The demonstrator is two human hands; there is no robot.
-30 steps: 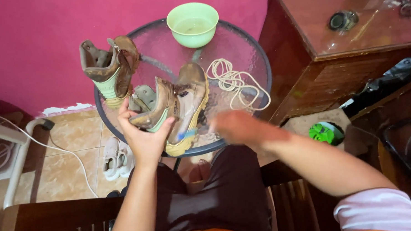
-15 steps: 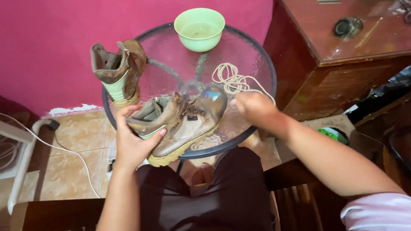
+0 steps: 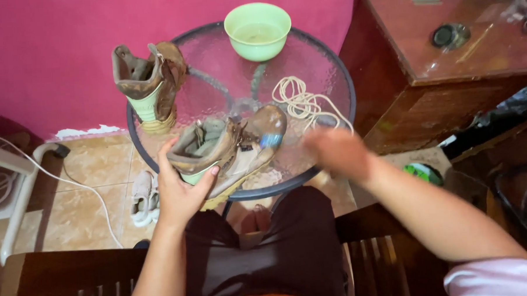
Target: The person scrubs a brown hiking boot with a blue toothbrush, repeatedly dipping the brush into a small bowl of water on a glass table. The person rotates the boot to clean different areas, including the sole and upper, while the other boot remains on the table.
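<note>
My left hand grips a worn tan boot by its heel and ankle. The boot lies tilted on the near edge of the round glass table, with its toe pointing right and a blue patch near the toe. My right hand hovers blurred just right of the toe, apart from the boot. Whether it holds anything is unclear. A second matching boot stands upright at the table's left edge.
A pale green bowl sits at the table's far side, and a coil of white cord lies on its right half. A dark wooden cabinet stands to the right. On the tiled floor are a white shoe and a white cable.
The boot has been turned and lowered so its toe points right. My right hand went up to the toe, then drew back to the right.
</note>
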